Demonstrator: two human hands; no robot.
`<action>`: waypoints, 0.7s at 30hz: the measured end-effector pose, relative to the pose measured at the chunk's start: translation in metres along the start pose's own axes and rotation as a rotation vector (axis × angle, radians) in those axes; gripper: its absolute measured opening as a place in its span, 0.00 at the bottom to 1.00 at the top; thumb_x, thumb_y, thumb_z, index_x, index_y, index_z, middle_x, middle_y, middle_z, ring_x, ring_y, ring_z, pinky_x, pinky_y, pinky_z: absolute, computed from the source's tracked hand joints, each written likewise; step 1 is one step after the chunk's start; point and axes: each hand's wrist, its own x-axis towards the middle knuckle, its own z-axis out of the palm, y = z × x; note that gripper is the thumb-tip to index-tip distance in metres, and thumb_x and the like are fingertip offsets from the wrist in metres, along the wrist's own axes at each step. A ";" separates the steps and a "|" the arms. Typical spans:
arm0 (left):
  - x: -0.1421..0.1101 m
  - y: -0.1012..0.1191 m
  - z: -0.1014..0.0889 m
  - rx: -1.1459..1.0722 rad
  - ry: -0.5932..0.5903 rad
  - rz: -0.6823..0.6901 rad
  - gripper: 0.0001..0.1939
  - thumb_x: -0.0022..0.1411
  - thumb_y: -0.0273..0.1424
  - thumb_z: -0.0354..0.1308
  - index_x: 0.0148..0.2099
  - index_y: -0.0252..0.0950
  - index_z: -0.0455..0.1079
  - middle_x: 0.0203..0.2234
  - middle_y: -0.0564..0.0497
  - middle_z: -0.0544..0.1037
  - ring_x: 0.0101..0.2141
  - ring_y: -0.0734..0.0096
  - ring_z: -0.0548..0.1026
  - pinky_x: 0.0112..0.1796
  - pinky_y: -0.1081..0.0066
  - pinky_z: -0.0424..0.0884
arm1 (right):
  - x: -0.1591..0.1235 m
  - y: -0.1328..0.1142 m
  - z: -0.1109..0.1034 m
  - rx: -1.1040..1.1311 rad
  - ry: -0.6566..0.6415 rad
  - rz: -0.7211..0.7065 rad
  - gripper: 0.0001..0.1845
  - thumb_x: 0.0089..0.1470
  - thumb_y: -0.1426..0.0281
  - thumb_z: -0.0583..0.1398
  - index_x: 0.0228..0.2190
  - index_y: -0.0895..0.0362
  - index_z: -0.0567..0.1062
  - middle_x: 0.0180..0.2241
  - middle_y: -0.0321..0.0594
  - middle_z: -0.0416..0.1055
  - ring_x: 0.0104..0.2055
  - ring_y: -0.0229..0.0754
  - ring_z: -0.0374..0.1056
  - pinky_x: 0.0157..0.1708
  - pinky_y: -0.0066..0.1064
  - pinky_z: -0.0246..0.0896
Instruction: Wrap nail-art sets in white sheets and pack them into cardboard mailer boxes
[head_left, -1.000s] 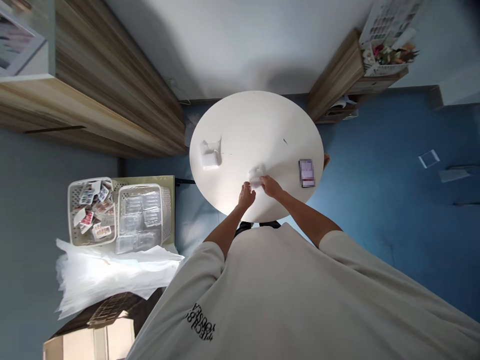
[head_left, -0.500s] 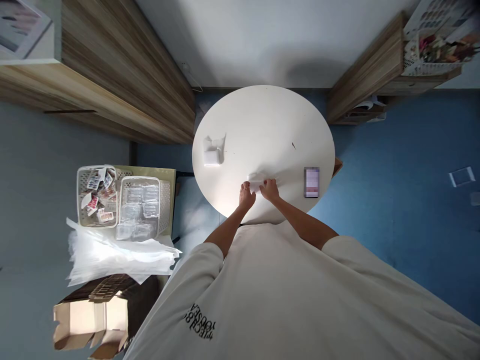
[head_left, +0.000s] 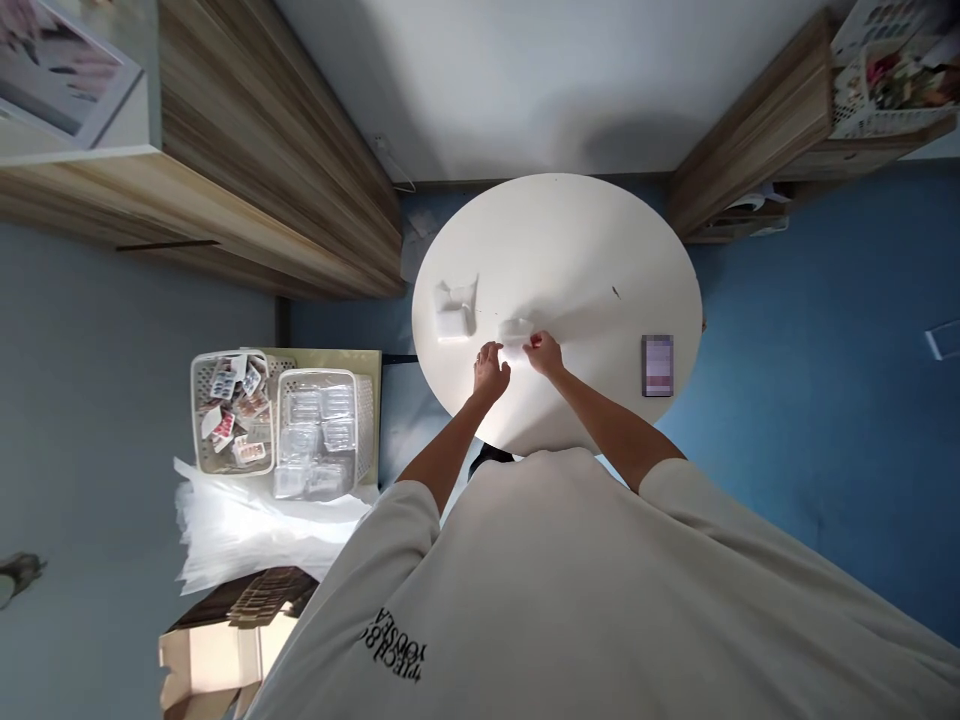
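A small packet wrapped in white foam sheet (head_left: 515, 330) lies on the white round table (head_left: 570, 240), near its front middle. My left hand (head_left: 491, 372) is at the packet's near left corner, fingers bent in against it. On the opposite side, my right hand (head_left: 544, 354) pinches the packet's right edge between thumb and fingers. What is inside the white wrap cannot be seen. A second white wrapped packet (head_left: 453, 322), its loose sheet spread behind it, rests farther left on the table, apart from my hands.
A phone (head_left: 657, 366) lies at the table's right. To the left, a stand bears a basket of small carded packs (head_left: 238, 410) and a basket of clear plastic boxes (head_left: 319, 425). White sheets (head_left: 247, 530) and open cardboard boxes (head_left: 217, 655) are nearer me. Wooden cabinets (head_left: 292, 150) flank the table.
The view has shifted, so the table appears farther right. Both hands and the packet between them have moved left and away from my body across the table. The other packet stays put.
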 end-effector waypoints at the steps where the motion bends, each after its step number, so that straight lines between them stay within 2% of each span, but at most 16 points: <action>1: 0.003 -0.008 -0.011 0.053 0.000 0.006 0.29 0.69 0.24 0.53 0.70 0.40 0.61 0.68 0.36 0.64 0.68 0.48 0.65 0.63 0.47 0.69 | 0.004 -0.008 0.005 0.015 0.013 -0.001 0.08 0.56 0.66 0.63 0.38 0.53 0.72 0.40 0.42 0.79 0.42 0.46 0.74 0.49 0.38 0.69; 5: 0.016 -0.042 -0.049 0.209 -0.010 0.043 0.35 0.67 0.24 0.53 0.74 0.39 0.56 0.74 0.36 0.56 0.74 0.45 0.54 0.68 0.40 0.58 | 0.023 -0.035 0.027 0.058 0.070 0.010 0.09 0.56 0.65 0.62 0.39 0.53 0.73 0.41 0.42 0.79 0.43 0.47 0.74 0.49 0.38 0.69; 8: 0.025 -0.065 -0.065 0.260 -0.059 0.075 0.39 0.67 0.26 0.52 0.78 0.37 0.51 0.76 0.36 0.53 0.76 0.45 0.49 0.70 0.39 0.51 | 0.035 -0.052 0.041 0.080 0.120 0.007 0.10 0.56 0.66 0.62 0.40 0.54 0.73 0.40 0.42 0.78 0.43 0.47 0.74 0.49 0.38 0.69; 13: 0.031 -0.085 -0.069 0.286 -0.132 0.126 0.42 0.66 0.28 0.52 0.80 0.36 0.48 0.77 0.38 0.52 0.76 0.46 0.49 0.71 0.40 0.47 | 0.044 -0.074 0.059 0.054 0.132 -0.002 0.10 0.56 0.67 0.62 0.41 0.55 0.74 0.39 0.43 0.78 0.43 0.47 0.73 0.49 0.38 0.68; 18: 0.030 -0.086 -0.069 0.297 -0.130 0.176 0.43 0.63 0.25 0.54 0.79 0.32 0.50 0.77 0.34 0.53 0.76 0.43 0.49 0.71 0.40 0.47 | 0.039 -0.082 0.070 -0.066 0.169 -0.063 0.08 0.59 0.68 0.61 0.41 0.55 0.73 0.39 0.45 0.77 0.43 0.49 0.71 0.50 0.41 0.68; 21: 0.030 -0.086 -0.070 0.299 -0.139 0.188 0.44 0.62 0.24 0.55 0.79 0.32 0.51 0.77 0.34 0.52 0.76 0.42 0.50 0.71 0.39 0.47 | 0.037 -0.084 0.071 -0.154 0.228 -0.075 0.08 0.58 0.68 0.61 0.41 0.54 0.73 0.44 0.49 0.75 0.45 0.53 0.70 0.52 0.45 0.68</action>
